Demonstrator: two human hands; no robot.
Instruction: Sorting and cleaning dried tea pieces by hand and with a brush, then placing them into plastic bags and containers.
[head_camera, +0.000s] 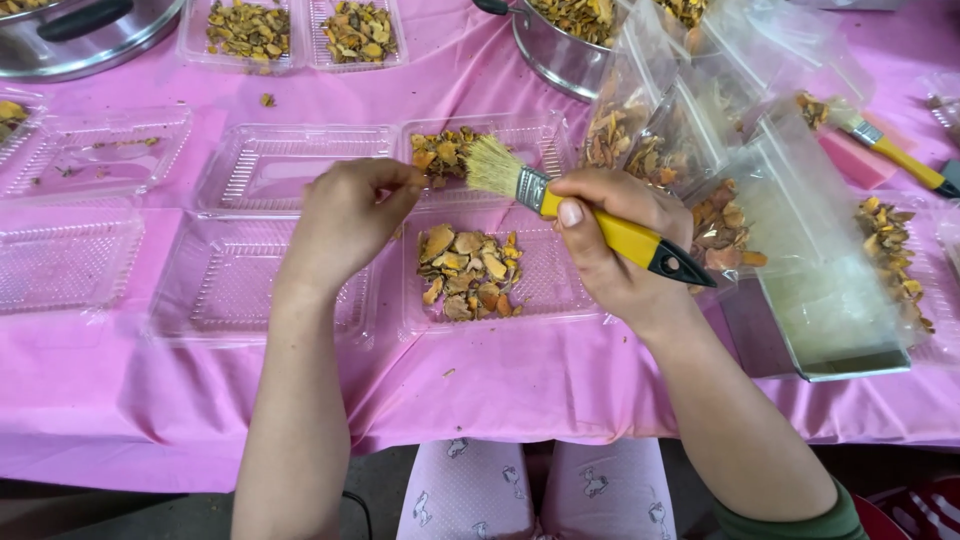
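Note:
My right hand (610, 240) grips a yellow-handled paintbrush (585, 211) with pale bristles pointing left. My left hand (350, 215) is closed with fingertips pinched on a small brownish piece right at the bristle tips; the piece itself is mostly hidden. Both hands hover over a clear plastic tray (560, 290) holding a heap of yellow-brown dried pieces (470, 270). Behind it another clear tray (540, 140) holds a smaller heap (440, 150).
Empty clear trays (270, 165) lie left on the pink tablecloth (500, 390). Filled trays (250, 30) and steel pots (555, 55) stand at the back. Clear bags of pieces (680, 140), a metal box (840, 330) and a second brush (900, 155) are right.

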